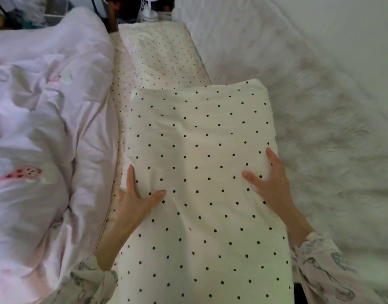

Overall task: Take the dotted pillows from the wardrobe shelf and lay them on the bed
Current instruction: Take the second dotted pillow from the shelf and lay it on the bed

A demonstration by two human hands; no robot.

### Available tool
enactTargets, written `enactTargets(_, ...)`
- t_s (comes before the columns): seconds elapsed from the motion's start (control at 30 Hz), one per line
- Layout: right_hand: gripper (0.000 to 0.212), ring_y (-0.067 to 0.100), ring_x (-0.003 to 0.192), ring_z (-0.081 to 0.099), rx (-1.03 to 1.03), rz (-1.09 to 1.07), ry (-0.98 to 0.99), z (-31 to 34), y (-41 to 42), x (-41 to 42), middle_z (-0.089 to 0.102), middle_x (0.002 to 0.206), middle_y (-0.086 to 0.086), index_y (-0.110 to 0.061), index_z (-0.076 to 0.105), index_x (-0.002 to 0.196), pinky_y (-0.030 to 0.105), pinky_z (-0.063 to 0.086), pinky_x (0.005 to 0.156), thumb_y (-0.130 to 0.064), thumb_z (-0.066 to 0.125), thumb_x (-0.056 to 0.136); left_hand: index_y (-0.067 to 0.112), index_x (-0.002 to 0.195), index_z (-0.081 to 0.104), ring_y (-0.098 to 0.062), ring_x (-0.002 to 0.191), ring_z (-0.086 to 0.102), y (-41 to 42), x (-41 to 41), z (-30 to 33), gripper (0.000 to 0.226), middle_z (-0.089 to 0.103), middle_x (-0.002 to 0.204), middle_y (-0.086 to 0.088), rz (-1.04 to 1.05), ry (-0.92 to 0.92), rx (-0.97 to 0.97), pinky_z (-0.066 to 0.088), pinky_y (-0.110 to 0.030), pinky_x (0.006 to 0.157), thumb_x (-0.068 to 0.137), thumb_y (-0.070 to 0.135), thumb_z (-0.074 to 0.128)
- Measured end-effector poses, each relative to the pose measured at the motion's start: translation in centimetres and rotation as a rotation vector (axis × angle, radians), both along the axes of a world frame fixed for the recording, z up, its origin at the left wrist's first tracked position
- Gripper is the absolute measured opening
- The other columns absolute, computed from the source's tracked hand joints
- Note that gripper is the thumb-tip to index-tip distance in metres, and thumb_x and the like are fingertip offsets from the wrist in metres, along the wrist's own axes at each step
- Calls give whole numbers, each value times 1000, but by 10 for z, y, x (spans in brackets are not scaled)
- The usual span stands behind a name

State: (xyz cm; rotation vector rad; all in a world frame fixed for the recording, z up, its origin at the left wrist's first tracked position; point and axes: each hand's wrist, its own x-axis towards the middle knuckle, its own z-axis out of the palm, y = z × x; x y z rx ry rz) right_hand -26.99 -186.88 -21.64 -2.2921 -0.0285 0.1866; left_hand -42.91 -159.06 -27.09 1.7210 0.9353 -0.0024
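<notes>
A cream pillow with black dots (199, 172) fills the middle of the head view, lengthwise away from me. My left hand (134, 198) grips its left edge, thumb pressed on top. My right hand (269, 185) holds its right edge, fingers spread over the top. A second dotted pillow (164, 55) lies flat on the bed beyond it, its near end hidden under the held pillow. Both rest above a dotted sheet (120, 88).
A crumpled pale pink duvet (46, 128) with strawberry prints covers the bed's left side. A white furry blanket (320, 106) runs along the right. A white lamp base (150, 15) stands past the bed's far end.
</notes>
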Motion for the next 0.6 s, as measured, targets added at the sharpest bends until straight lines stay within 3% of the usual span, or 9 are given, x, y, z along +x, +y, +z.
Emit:
enactTargets(0.1,94,0,113,31,13,38,48,-21,2,33,35,129,-12,-45,24,138,25,25,96,-57,74,59,56,137,0,-16,119,37,-4,22,-16,111,30,140,0,21,18,0,34,-33,89,58,54,78)
enactTargets(0.27,95,4,120,35,20,130,116,-50,16,112,35,140,-6,-46,24,138,29,28,100,-59,73,58,60,133,-3,-24,119,41,-6,75,-39,111,32,138,-3,86,103,29,37,-35,87,54,64,75)
enactTargets(0.43,93,4,128,31,58,194,139,-103,32,199,31,142,-14,-50,22,136,35,30,107,-63,70,58,59,134,-10,-20,103,40,1,137,-91,112,33,128,-2,103,153,-21,39,-35,85,56,69,70)
enactTargets(0.53,82,19,138,22,-141,299,173,-164,37,229,23,151,1,-31,22,144,44,21,113,-48,65,76,47,138,-19,-31,125,35,8,164,-142,109,35,142,-12,-7,286,-6,37,-43,98,66,72,59)
enactTargets(0.6,79,21,141,12,-328,367,249,-201,35,226,14,155,5,-27,18,145,43,16,114,-47,60,81,45,138,-20,-36,129,32,10,175,-168,106,29,144,-19,-66,387,-6,34,-47,101,69,72,55)
